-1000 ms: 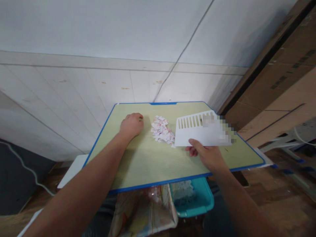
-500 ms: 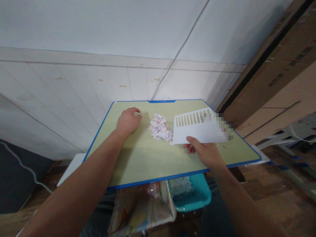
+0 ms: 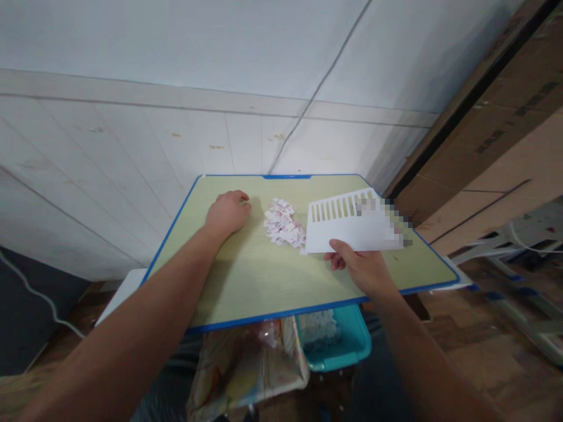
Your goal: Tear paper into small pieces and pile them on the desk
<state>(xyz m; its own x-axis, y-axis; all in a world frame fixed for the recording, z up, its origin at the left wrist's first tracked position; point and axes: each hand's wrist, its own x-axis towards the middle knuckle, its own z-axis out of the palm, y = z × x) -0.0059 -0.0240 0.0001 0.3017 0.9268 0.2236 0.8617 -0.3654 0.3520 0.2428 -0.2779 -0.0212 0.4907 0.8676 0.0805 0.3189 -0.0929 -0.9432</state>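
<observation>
My right hand (image 3: 358, 266) grips the lower edge of a white slotted card (image 3: 334, 233), thumb on top and fingers underneath. A row of long slots runs along the card's far side, and its right part is blurred out. Just left of the card lies a loose pile of small white paper pieces (image 3: 284, 223) with faint pinkish marks. Left of the pile, my left hand (image 3: 229, 212) hovers over or rests on the board; I cannot tell which. Its fingers are loosely curved, with a gap between thumb and forefinger and nothing visible in them.
The pale yellow-green tabletop (image 3: 246, 293) has a blue rim. Below its near edge are a turquoise basket (image 3: 341, 362) holding white pieces and a patterned open bag (image 3: 250, 375). A wall with a grey cable (image 3: 325, 76) stands behind; cardboard boxes (image 3: 492, 117) rise at the right.
The view has shifted slightly. Both hands, the slotted card and the paper pile keep nearly the same places on the tabletop.
</observation>
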